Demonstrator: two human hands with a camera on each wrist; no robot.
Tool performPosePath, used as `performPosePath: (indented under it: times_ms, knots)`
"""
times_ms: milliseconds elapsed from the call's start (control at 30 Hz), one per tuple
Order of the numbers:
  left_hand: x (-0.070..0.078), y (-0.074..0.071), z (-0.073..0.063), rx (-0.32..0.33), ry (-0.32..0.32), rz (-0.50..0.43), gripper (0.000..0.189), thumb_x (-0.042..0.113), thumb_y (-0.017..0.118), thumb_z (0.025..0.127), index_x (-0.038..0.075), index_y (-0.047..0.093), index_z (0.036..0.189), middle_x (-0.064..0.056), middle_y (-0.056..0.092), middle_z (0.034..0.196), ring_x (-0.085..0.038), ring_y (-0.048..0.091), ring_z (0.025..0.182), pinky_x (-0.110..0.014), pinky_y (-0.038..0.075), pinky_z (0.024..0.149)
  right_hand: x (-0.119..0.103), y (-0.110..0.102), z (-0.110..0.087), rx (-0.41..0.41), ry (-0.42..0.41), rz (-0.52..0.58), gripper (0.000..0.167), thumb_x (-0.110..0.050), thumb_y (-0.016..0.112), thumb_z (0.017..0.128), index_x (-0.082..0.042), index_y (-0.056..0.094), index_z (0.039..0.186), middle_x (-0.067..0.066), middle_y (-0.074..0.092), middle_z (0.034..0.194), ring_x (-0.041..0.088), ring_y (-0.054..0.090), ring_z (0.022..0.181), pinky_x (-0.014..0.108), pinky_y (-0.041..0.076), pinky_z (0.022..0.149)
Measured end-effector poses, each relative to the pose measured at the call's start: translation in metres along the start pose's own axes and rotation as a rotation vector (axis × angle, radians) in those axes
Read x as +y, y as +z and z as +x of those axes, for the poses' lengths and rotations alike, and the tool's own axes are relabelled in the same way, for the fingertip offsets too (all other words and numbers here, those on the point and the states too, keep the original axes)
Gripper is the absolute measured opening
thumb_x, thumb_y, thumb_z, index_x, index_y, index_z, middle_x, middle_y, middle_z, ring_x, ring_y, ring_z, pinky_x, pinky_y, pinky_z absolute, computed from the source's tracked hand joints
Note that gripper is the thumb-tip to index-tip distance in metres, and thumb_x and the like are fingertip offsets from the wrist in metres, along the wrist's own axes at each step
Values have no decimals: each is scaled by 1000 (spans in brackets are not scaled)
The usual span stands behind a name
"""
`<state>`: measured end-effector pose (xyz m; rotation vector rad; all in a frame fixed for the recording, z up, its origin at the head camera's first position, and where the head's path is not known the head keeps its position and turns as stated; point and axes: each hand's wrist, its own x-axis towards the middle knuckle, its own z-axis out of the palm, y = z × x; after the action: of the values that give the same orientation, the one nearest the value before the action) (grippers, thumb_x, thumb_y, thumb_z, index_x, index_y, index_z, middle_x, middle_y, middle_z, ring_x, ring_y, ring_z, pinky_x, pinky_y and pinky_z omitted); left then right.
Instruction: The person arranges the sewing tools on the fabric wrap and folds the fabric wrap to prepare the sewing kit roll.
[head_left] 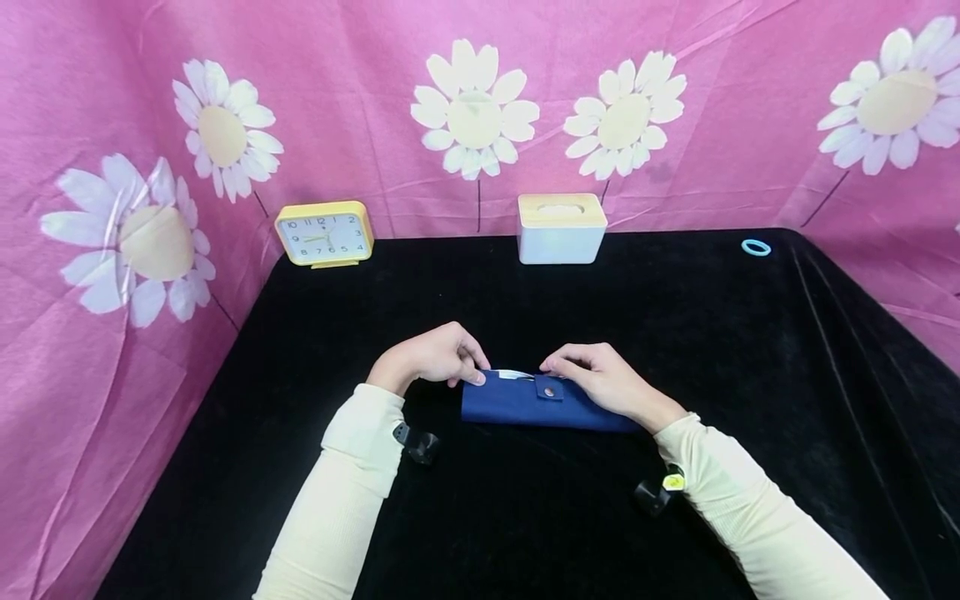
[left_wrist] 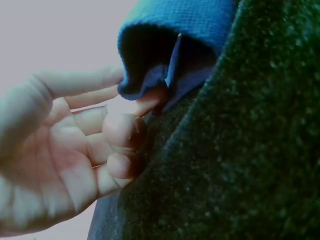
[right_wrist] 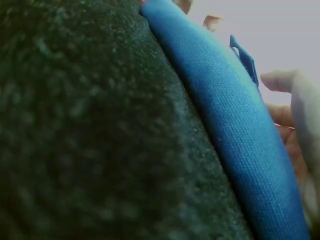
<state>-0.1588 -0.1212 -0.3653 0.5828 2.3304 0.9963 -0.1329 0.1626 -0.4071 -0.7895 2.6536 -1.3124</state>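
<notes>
A folded blue fabric pouch (head_left: 510, 406) lies on the black cloth, with a snap tab (head_left: 550, 389) at its upper edge. A strip of something white (head_left: 513, 375) shows along that edge. At the pouch's upper left corner, my left hand (head_left: 444, 354) pinches the fabric between thumb and fingers. The left wrist view looks into the hollow open end of the folded fabric (left_wrist: 175, 30), fingertips right at its lower edge. My right hand (head_left: 600, 379) grips the upper edge just right of the tab, its palm over the pouch's right part. In the right wrist view its thumb (right_wrist: 280, 80) is close beside the tab.
Black cloth (head_left: 525, 517) covers the table. At the back stand a yellow alarm clock (head_left: 324, 233) on the left and a white tissue box with a wooden-looking lid (head_left: 561, 237) in the middle. A light blue ring (head_left: 755, 247) lies at the back right. Pink flowered fabric (head_left: 337, 108) hangs behind.
</notes>
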Motion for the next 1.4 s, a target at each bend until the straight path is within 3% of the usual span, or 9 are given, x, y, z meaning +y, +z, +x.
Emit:
performPosePath:
  times_ms: [300,633,900,1133,1300,1400]
  knots:
    - [0,-1,-1,23,32,0,6,6,75,88,4,78,93,-3,62,64,-11,48,51,-23,40,54,3,-4,1,92,36,-120,25,-28,59,103,-15,78,95,-1,77,89,10,71,84,23,53,78]
    - [5,0,-3,30,-9,29,4,7,76,88,6,78,91,0,63,65,-12,46,53,-24,41,55,7,-8,0,171,48,-289,30,-36,59,102,-20,78,87,-8,69,70,7,62,70,30,49,71]
    - [9,1,-3,29,-9,105,4,8,75,89,6,77,91,-1,71,73,-10,60,69,-23,47,65,14,-17,-2,241,85,-392,37,-42,56,102,-19,77,81,-11,64,59,7,61,63,37,49,71]
    - [9,1,-5,30,-5,128,4,11,76,89,8,77,90,-1,71,75,-11,56,70,-25,44,67,19,-21,-3,275,95,-402,40,-45,56,102,-19,75,78,-11,61,56,7,58,59,36,48,69]
    - [5,0,-4,30,39,115,5,10,76,89,6,77,89,-2,67,71,-11,50,68,-25,43,67,21,-21,-3,283,97,-396,39,-44,56,101,-19,75,77,-11,60,56,8,58,59,36,48,70]
    - [3,0,-4,27,73,115,5,10,76,89,6,77,88,-1,69,75,-10,55,72,-25,47,71,22,-21,-3,284,99,-392,39,-44,56,102,-19,75,78,-10,61,56,8,59,59,36,48,70]
